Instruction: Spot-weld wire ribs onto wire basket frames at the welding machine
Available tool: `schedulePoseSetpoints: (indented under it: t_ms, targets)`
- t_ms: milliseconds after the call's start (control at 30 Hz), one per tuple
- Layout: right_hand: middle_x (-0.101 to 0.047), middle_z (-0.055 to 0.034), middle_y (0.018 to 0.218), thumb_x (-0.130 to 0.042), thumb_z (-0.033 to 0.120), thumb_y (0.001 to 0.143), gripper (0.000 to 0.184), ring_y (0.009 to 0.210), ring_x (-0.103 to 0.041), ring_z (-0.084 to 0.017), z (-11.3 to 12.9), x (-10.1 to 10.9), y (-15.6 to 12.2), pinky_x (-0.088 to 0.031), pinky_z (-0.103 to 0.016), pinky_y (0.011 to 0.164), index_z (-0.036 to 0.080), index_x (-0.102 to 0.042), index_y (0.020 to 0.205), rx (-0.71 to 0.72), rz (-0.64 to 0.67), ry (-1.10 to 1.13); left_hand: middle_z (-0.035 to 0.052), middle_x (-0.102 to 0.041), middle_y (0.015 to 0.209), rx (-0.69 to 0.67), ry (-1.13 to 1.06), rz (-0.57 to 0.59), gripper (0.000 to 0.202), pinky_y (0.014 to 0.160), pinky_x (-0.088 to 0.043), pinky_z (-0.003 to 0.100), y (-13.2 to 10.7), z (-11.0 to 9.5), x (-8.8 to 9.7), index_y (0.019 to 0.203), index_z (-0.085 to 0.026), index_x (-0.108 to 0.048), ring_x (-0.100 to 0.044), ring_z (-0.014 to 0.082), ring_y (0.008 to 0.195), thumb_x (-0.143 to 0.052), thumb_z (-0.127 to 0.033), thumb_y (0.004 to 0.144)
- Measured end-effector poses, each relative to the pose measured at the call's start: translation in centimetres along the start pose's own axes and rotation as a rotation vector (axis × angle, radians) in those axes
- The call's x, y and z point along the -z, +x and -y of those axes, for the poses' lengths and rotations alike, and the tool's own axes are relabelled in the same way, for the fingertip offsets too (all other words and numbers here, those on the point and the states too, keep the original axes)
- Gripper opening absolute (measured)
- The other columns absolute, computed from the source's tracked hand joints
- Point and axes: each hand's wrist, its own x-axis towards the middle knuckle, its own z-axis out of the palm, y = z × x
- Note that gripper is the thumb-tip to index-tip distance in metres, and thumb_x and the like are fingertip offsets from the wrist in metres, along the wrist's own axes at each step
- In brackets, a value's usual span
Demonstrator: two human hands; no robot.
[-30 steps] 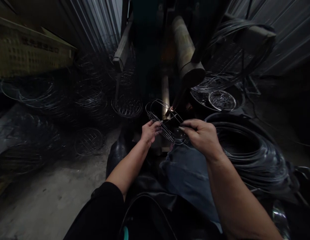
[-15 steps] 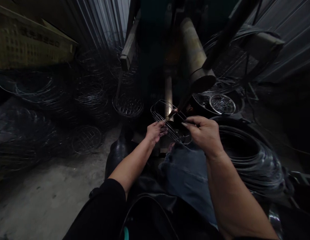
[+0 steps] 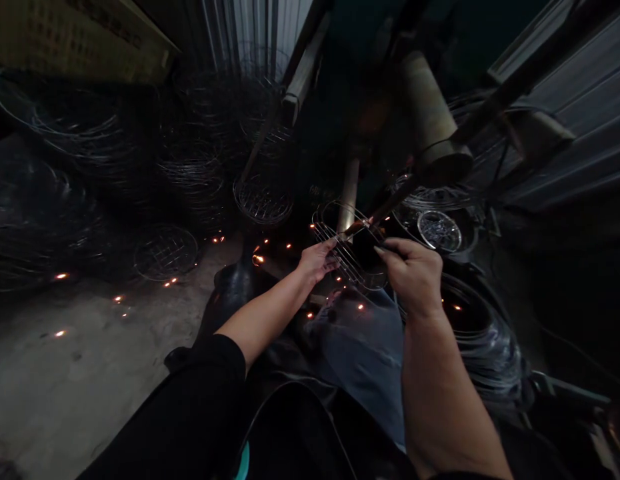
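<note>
Mottled concrete (image 3: 115, 393); left hand (image 3: 317, 261) grips round-cornered wire rack (image 3: 347, 261).

A wire rack (image 3: 348, 261) sits between the left hand (image 3: 319, 260) and the right hand (image 3: 413, 275).
A lower bar (image 3: 349, 193) ends behind the rack; an upper bar (image 3: 431, 110) lies beyond, farther right. On the left, stacks of racks (image 3: 190, 175) stand before a crate (image 3: 85, 43), with a lone rack (image 3: 166, 253) nearer, by the floor (image 3: 100, 400). On the right, a wire coil (image 3: 490, 357) lies nearest, with a basket (image 3: 439, 231) beyond it.
</note>
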Motion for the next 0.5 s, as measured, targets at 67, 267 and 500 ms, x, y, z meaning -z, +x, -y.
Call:
schedulePoseSetpoints:
  t_ms: [67,267,500]
  targets:
    - [-0.072,-0.0047,0.076,-0.065,0.033,0.071,0.016,0.074,-0.066,-0.022,-0.1,0.0,0.1,-0.051,-0.035,0.073,0.019,-0.073,0.073,-0.002,-0.01,-0.001,0.0015,-0.061,0.067,0.005,-0.008,-0.022,0.029,0.056,-0.05,0.03,-0.5,-0.2,0.0,0.08,-0.012,-0.064,-0.06,0.0126,0.051,-0.08,-0.033,0.067]
    - [-0.073,-0.0053,0.082,-0.068,0.03,0.076,0.013,0.078,-0.069,-0.023,-0.5,1.8,-2.9,-0.054,-0.036,0.076,0.019,-0.073,0.079,0.035,0.074,0.001,0.0021,-0.062,0.067,-0.054,0.047,-0.038,0.03,0.06,-0.049,0.03,-4.3,0.2,1.4,0.074,-0.013,-0.061,-0.06,0.012,0.055,-0.083,-0.025,0.056]
    - [-0.072,-0.0087,0.095,-0.058,0.012,0.084,0.02,0.088,-0.069,-0.02,1.3,1.6,-15.3,-0.057,-0.033,0.081,0.019,-0.068,0.101,0.363,-0.091,-0.213,0.0008,-0.065,0.074,-0.167,0.104,-0.139,0.046,0.062,-0.047,0.025,-9.9,2.3,2.4,0.08,-0.014,-0.059,-0.061,0.0116,0.066,-0.086,-0.022,0.044]
